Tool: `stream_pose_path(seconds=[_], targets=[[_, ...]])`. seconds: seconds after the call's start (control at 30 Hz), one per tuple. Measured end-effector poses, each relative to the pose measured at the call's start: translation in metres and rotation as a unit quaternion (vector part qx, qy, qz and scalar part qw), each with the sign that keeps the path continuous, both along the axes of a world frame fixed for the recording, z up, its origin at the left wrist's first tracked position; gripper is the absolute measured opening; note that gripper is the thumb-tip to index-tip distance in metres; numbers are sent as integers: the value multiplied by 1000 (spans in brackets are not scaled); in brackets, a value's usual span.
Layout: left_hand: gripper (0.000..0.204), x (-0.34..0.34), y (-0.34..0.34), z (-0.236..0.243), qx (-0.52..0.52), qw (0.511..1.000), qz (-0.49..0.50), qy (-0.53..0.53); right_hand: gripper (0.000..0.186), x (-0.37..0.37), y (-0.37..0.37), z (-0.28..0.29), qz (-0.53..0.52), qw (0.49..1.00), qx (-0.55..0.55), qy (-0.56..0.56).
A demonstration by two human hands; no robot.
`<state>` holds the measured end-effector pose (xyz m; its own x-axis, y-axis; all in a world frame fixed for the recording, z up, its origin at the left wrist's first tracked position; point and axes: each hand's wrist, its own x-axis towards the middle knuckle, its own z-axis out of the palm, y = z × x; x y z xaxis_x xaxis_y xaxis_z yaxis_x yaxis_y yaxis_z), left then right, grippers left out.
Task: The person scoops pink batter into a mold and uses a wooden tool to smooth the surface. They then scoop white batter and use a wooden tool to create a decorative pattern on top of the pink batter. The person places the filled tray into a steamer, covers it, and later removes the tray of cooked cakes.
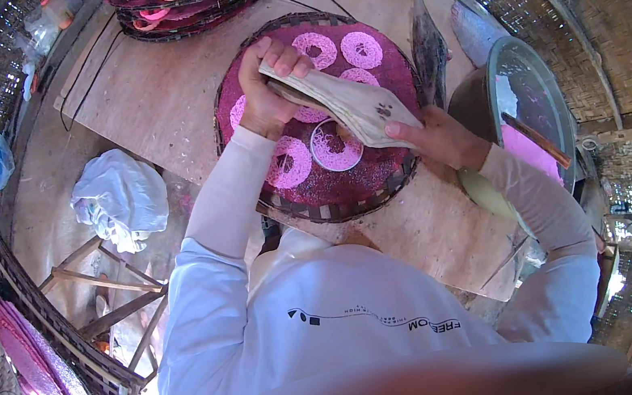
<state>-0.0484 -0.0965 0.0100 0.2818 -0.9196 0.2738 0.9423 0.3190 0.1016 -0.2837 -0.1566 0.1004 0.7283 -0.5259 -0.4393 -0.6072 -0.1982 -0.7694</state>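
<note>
My left hand [272, 83] is closed around the upper end of a long, cream-coloured pouch-like thing [355, 102] with a few dark spots. My right hand [442, 138] grips its lower end. The pouch slants over a round woven tray [297, 207] lined with dark magenta cloth, hiding part of it. Several pink lacy noodle rings [362, 50] lie on the cloth. Below the pouch, a thin white hoop [316, 158] encircles one ring of pink strands.
Similar trays [198, 7] are stacked at the far left of the wooden table [154, 99]. Right of my tray are a dark, pointed piece [428, 42] and a large tub [509, 70] holding pink stuff and a stick [536, 140]. A white bundle [120, 196] sits at left.
</note>
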Motion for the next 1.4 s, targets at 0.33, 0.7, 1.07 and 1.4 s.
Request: stream_pose_path(seconds=[0.33,0.7,1.07,1.4], targets=[[29,13,33,2,66,997,26,2,75,20,10,-2,35,986,-4,164],[61,-16,31,21,57,781,117,-611,54,-34,4,30,-3,996,74,-38],[40,-30,73,54,156,564,342,-735,61,-4,11,-81,8,965,-90,-246],[24,-10,120,46,416,713,215,-523,97,11,37,-105,100,908,-396,-96]])
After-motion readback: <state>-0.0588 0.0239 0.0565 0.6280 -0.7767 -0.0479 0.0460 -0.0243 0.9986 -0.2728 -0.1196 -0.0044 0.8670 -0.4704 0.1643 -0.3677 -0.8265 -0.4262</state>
